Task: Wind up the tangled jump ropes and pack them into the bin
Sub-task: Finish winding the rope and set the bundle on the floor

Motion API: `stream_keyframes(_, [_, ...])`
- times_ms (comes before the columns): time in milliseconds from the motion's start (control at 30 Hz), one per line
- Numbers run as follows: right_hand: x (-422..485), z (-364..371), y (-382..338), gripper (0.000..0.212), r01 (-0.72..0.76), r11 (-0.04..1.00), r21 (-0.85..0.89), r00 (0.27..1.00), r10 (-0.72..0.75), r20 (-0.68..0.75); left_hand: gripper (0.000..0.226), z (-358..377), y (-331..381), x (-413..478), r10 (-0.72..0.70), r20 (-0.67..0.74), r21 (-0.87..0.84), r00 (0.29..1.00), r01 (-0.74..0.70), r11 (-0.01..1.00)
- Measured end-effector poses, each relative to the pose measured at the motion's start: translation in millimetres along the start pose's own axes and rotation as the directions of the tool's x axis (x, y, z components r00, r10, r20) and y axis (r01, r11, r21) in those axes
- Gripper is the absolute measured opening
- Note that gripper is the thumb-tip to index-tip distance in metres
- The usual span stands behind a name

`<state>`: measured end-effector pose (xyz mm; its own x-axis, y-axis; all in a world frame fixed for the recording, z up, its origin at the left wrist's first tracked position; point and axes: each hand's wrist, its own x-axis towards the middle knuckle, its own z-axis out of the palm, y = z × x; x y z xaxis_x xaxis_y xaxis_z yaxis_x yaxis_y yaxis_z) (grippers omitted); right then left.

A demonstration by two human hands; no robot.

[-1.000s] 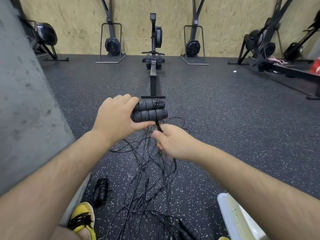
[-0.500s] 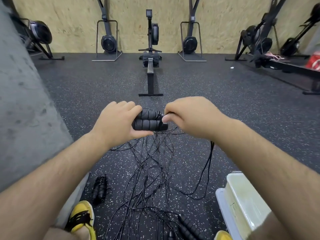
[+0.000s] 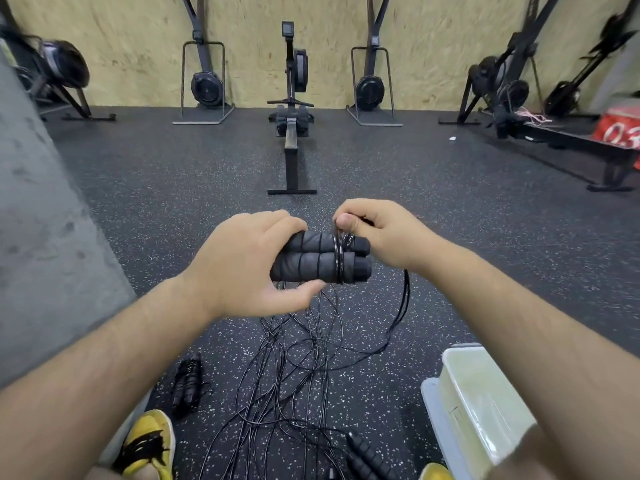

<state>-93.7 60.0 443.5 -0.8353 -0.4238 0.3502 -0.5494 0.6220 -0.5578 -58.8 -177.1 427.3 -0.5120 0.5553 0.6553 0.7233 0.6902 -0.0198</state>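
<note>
I face a chipboard wall [image 3: 329, 36], rowing machines [image 3: 292, 109] lined along it, speckled black rubber floor [image 3: 433, 209], concrete pillar [image 3: 41, 237] my left.

We see tangled black cords [image 3: 294, 368] lying between a wound black rope bundle [image 3: 187, 386], left, and a pale plastic bin [image 3: 485, 393], right.

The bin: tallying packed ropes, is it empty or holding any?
Seemingly empty: the bin's visible inside shows nothing, though the right forearm hides its near end.

Black handles [image 3: 320, 261] paired, cord-wrapped; tangled cords [image 3: 313, 341] below; pale bin [image 3: 462, 382] right.
</note>
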Motion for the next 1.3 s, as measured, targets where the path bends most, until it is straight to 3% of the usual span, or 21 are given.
stream_keyframes(200, [-6.3,15.4,-10.1,0.033,-0.109,0.946,0.304,0.993,0.092,0.072,0.067,-0.6,-6.7,7.0,0.007,-0.045,0.141,0.999,0.000,0.990])
stream_keyframes(400, [-9.7,30.1,-28.0,0.041,-0.271,0.902,0.335,0.962,0.264,0.068,0.064,1.0,-12.5,9.4,-0.018,-0.104,0.233,0.994,0.042,0.971])
stream_keyframes(533, [-14.3,44.4,-33.7,0.040,-0.367,0.890,0.269,0.926,0.321,0.200,0.064,0.8,-19.0,5.7,-0.034,-0.092,0.270,0.995,0.058,0.961])
stream_keyframes(667, [-16.8,52.6,-50.3,0.022,-0.279,0.957,0.075,0.944,0.259,0.203,0.064,2.7,-33.9,1.0,-0.052,-0.051,0.338,0.997,0.066,0.939])
stream_keyframes(900, [-22.6,46.8,-62.6,0.034,-0.194,0.940,-0.280,0.923,0.272,0.274,0.063,8.5,-53.2,-5.0,-0.090,0.001,0.418,0.996,0.081,0.905])
stream_keyframes(1033, [-26.3,37.0,-70.7,0.033,-0.052,0.879,-0.473,0.949,0.191,0.250,0.062,14.5,-59.2,-9.1,-0.116,0.035,0.424,0.993,0.091,0.901])
stream_keyframes(1167, [-25.3,25.9,-70.0,0.028,0.100,0.791,-0.604,0.990,-0.016,0.143,0.058,17.4,-55.3,-7.5,-0.084,0.048,0.417,0.995,0.057,0.907])
stream_keyframes(1300, [-16.6,12.7,-55.8,0.030,0.186,0.705,-0.684,0.982,-0.145,0.118,0.058,18.4,-53.3,-7.4,-0.048,0.082,0.390,0.995,0.013,0.921])
